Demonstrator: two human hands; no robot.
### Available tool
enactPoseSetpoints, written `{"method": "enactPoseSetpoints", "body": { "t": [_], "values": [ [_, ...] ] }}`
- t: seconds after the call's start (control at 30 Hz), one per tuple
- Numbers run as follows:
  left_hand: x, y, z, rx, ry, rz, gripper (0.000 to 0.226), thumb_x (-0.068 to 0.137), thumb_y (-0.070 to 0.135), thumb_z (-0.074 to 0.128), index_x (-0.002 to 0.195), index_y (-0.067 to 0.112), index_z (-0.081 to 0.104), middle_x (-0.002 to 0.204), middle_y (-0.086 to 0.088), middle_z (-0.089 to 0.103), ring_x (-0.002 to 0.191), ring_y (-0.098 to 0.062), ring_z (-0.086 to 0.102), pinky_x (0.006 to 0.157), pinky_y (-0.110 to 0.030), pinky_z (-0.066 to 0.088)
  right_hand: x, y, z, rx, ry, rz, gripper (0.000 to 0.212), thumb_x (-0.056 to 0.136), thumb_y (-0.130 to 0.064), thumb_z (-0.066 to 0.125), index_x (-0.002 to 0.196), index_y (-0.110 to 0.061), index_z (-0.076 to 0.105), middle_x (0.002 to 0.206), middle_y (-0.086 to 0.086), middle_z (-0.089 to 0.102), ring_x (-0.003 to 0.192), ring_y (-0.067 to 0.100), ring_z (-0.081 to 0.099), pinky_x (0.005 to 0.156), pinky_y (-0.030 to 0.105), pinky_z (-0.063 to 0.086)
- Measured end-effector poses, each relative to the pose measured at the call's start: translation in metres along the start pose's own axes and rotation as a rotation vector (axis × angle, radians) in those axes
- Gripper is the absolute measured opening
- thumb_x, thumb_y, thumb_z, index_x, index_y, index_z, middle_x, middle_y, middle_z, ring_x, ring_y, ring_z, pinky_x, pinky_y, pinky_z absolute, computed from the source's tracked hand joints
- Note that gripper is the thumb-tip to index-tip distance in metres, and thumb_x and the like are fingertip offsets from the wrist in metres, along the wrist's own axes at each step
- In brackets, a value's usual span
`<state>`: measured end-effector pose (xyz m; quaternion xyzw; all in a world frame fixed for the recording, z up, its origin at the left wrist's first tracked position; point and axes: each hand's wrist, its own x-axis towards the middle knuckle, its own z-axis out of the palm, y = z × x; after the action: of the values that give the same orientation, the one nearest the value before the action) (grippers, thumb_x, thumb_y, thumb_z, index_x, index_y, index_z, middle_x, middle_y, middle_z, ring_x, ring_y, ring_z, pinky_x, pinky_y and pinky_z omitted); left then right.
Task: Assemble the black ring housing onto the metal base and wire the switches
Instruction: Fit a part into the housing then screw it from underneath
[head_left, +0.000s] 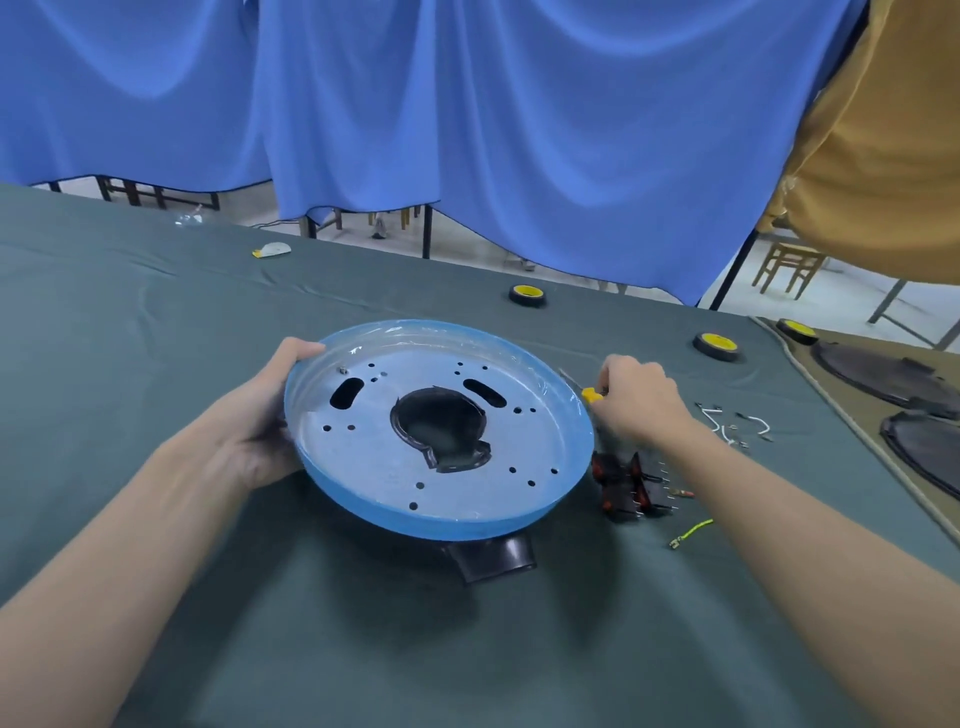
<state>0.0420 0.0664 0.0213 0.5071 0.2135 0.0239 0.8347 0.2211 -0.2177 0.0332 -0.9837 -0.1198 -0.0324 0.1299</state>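
Observation:
The round metal base, rimmed in blue film, lies at the table's middle with holes and slots through its flat face. A black ring housing sits beneath it, showing through the central opening and sticking out at the near edge. My left hand grips the base's left rim. My right hand is closed around a yellow-handled screwdriver just beyond the right rim. Black and red switches lie to the right of the base. White wires and a yellow-green wire lie near them.
Three yellow-cored tape rolls sit along the far right of the green-covered table. Dark round housings lie on a tan mat at the right edge. A small white item lies far left. Blue curtains hang behind.

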Motion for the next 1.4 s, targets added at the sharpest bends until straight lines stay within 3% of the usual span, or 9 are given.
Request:
{"method": "enactPoseSetpoints", "body": {
  "t": [0.17, 0.27, 0.37, 0.5, 0.63, 0.8, 0.93, 1.27, 1.4],
  "values": [
    [-0.009, -0.012, 0.011, -0.034, 0.057, 0.002, 0.037, 0.079, 0.038, 0.063, 0.103, 0.022, 0.04, 0.104, -0.004, 0.032, 0.094, -0.02, 0.015, 0.082, -0.033, 0.023, -0.003, -0.022, -0.022, 0.189, 0.177, -0.021, 0.023, 0.09, -0.016, 0.054, 0.111, -0.008, 0.051, 0.113, 0.019, 0.054, 0.097, 0.036, 0.044, 0.076, 0.035, 0.037],
    [-0.015, -0.001, 0.018, 0.082, 0.146, -0.04, 0.035, 0.069, 0.037, 0.067, 0.093, 0.017, 0.051, 0.084, -0.006, 0.047, 0.083, -0.024, 0.033, 0.076, -0.031, 0.033, -0.01, -0.039, -0.036, 0.241, 0.333, -0.113, 0.018, 0.091, -0.011, 0.055, 0.108, -0.006, 0.05, 0.096, 0.014, 0.055, 0.089, 0.031, 0.042, 0.073, 0.035, 0.032],
    [-0.018, 0.015, 0.023, 0.274, 0.195, -0.032, 0.032, 0.064, 0.039, 0.066, 0.085, 0.016, 0.058, 0.072, -0.003, 0.053, 0.048, -0.02, 0.046, 0.055, -0.025, 0.044, -0.018, -0.055, -0.047, 0.315, 0.454, -0.227, 0.019, 0.091, -0.012, 0.057, 0.108, -0.005, 0.052, 0.099, 0.012, 0.059, 0.092, 0.03, 0.047, 0.077, 0.037, 0.037],
    [-0.016, 0.022, 0.016, 0.491, 0.206, -0.028, 0.04, 0.07, 0.056, 0.065, 0.086, 0.02, 0.063, 0.081, -0.005, 0.056, 0.058, -0.019, 0.049, 0.069, -0.029, 0.042, -0.026, -0.072, -0.06, 0.405, 0.525, -0.347, 0.015, 0.091, -0.015, 0.058, 0.103, -0.008, 0.055, 0.098, 0.008, 0.062, 0.093, 0.027, 0.052, 0.075, 0.032, 0.041],
    [-0.016, 0.019, 0.004, 0.648, 0.125, -0.042, 0.043, 0.076, 0.065, 0.056, 0.094, 0.027, 0.065, 0.093, -0.006, 0.063, 0.087, -0.022, 0.047, 0.083, -0.034, 0.034, -0.037, -0.087, -0.067, 0.537, 0.461, -0.419, 0.01, 0.089, -0.017, 0.061, 0.097, -0.015, 0.055, 0.083, -0.004, 0.059, 0.073, 0.012, 0.055, 0.059, 0.009, 0.041],
    [-0.02, 0.018, -0.005, 0.795, 0.058, -0.038, 0.027, 0.088, 0.044, 0.055, 0.09, 0.023, 0.07, 0.089, -0.001, 0.07, 0.087, -0.02, 0.053, 0.086, -0.034, 0.039, -0.051, -0.11, -0.068, 0.71, 0.302, -0.451, 0.01, 0.085, -0.018, 0.064, 0.092, -0.018, 0.056, 0.081, 0.007, 0.068, 0.082, 0.028, 0.066, 0.076, 0.041, 0.054],
    [-0.024, 0.025, -0.004, 0.908, 0.01, -0.097, 0.017, 0.088, 0.033, 0.062, 0.088, 0.022, 0.075, 0.094, 0.001, 0.073, 0.091, -0.019, 0.055, 0.092, -0.031, 0.04, -0.058, -0.125, -0.064, 0.741, 0.248, -0.482, 0.013, 0.085, -0.019, 0.066, 0.094, -0.017, 0.058, 0.084, 0.008, 0.068, 0.089, 0.031, 0.064, 0.082, 0.045, 0.053],
    [-0.021, 0.032, 0.001, 1.037, 0.046, -0.101, 0.02, 0.093, 0.032, 0.06, 0.101, 0.019, 0.073, 0.107, 0.003, 0.073, 0.091, -0.012, 0.056, 0.069, -0.02, 0.035, -0.061, -0.135, -0.055, 0.701, 0.246, -0.554, 0.017, 0.085, -0.023, 0.068, 0.098, -0.014, 0.06, 0.084, 0.006, 0.065, 0.086, 0.028, 0.063, 0.082, 0.046, 0.053],
    [-0.017, 0.032, -0.003, 1.049, 0.058, -0.099, 0.02, 0.091, 0.034, 0.064, 0.102, 0.021, 0.073, 0.111, 0.003, 0.071, 0.106, -0.017, 0.056, 0.075, -0.021, 0.036, -0.061, -0.135, -0.052, 0.713, 0.243, -0.559, 0.017, 0.085, -0.022, 0.069, 0.098, -0.014, 0.06, 0.085, 0.007, 0.065, 0.085, 0.026, 0.064, 0.079, 0.045, 0.055]
  ]
}}
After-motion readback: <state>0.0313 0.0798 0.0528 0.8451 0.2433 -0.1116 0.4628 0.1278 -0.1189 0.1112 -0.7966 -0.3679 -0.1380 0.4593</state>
